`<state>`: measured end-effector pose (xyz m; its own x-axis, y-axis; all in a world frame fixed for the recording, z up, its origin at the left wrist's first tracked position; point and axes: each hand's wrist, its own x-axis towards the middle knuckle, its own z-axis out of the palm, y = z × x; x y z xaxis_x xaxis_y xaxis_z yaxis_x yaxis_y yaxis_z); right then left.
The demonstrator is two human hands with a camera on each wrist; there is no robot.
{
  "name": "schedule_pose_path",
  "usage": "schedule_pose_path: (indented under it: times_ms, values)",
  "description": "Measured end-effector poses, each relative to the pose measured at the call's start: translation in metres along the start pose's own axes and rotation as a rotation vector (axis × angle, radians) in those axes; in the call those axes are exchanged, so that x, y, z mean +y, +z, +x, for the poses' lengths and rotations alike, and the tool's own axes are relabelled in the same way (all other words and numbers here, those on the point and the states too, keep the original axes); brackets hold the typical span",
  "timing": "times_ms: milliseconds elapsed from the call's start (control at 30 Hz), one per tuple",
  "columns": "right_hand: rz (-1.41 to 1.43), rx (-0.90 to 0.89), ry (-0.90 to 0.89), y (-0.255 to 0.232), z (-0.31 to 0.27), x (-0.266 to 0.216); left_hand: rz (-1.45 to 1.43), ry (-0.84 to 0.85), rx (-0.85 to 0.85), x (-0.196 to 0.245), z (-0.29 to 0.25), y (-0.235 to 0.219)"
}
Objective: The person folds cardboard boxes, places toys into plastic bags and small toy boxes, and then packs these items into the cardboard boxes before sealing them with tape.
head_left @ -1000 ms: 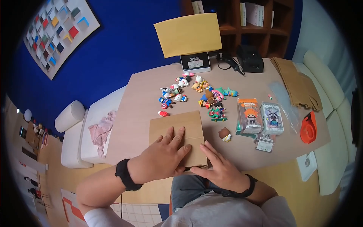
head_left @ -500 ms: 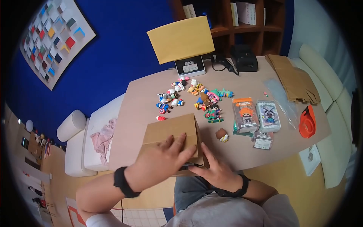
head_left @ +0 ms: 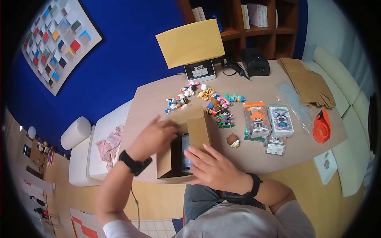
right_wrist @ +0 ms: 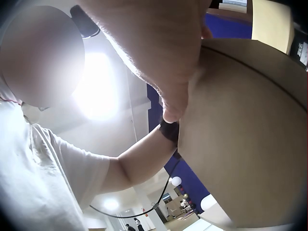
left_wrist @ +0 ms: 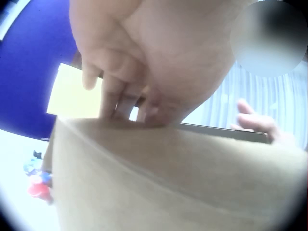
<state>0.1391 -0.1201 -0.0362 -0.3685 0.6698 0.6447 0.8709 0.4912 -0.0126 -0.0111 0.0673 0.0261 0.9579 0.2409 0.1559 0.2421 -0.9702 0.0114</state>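
A cardboard box (head_left: 163, 158) stands at the table's near edge, its top open and flaps raised at the back and right. Inside lies a blue-and-clear packaged item (head_left: 185, 154), partly covered by the right flap. My left hand (head_left: 152, 139) is blurred at the box's left side, fingers stretched toward the back flap; in the left wrist view the hand (left_wrist: 159, 53) reaches over the cardboard rim. My right hand (head_left: 220, 171) rests with extended fingers on the right flap and near corner. In the right wrist view, the hand (right_wrist: 159, 57) touches the box's side (right_wrist: 240, 139).
Small toy figures (head_left: 214, 104) lie behind the box, a brown-headed one (head_left: 233, 140) to its right. Further right are boxed figures (head_left: 257, 119), [a plastic bag] (head_left: 295, 105), an orange tape dispenser (head_left: 322, 126) and flattened cardboard (head_left: 307, 81). A yellow-covered screen (head_left: 190, 43) stands behind.
The box top has gone from closed to open, showing the inside. My left hand has moved from the lid to the left side; my right hand has shifted onto the right flap.
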Motion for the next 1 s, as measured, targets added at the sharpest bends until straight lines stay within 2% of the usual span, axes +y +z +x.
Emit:
schedule_pose_path:
  times_ms: [67, 167, 267, 367, 467, 500, 567, 633, 733, 767, 867, 967, 1000]
  values:
    - [-0.036, -0.023, 0.036, -0.001, 0.003, 0.003, -0.05, 0.016, -0.032, 0.02, 0.001, -0.015]
    - [-0.053, 0.017, 0.109, 0.001, 0.002, 0.002, -0.063, 0.155, -0.001, 0.026, -0.01, -0.026]
    - [-0.103, 0.079, 0.188, 0.001, -0.005, 0.002, -0.05, 0.127, 0.016, 0.035, -0.021, -0.038]
    - [-0.107, 0.136, 0.308, -0.004, -0.011, 0.003, -0.08, -0.006, -0.031, 0.038, -0.036, -0.049]
    - [-0.156, 0.273, 0.375, -0.005, -0.024, 0.014, -0.126, -0.257, -0.118, 0.037, -0.057, -0.046]
    - [-0.082, 0.19, 0.336, -0.008, -0.031, 0.02, -0.329, -0.279, -0.025, 0.033, -0.068, -0.027]
    - [-0.019, 0.169, 0.279, -0.006, -0.037, 0.023, -0.29, -0.272, -0.06, 0.029, -0.077, -0.011]
    - [-0.011, 0.174, 0.238, 0.003, -0.042, 0.026, -0.229, -0.233, -0.135, 0.027, -0.073, -0.015]
    - [-0.038, 0.07, 0.298, 0.019, -0.052, 0.007, 0.299, -0.111, -0.247, 0.036, -0.052, -0.032]
    - [-0.023, 0.138, 0.271, 0.022, -0.05, 0.003, 0.315, -0.1, -0.209, 0.037, -0.041, -0.034]
    - [0.018, 0.082, 0.296, 0.026, -0.046, -0.015, -0.201, -0.289, -0.25, 0.043, -0.002, -0.037]
    - [0.065, 0.174, 0.253, 0.035, -0.039, -0.021, 0.146, -0.086, -0.256, 0.039, 0.004, -0.014]
    - [0.082, 0.192, 0.244, 0.039, -0.038, -0.022, 0.184, -0.144, -0.394, 0.044, 0.01, -0.016]
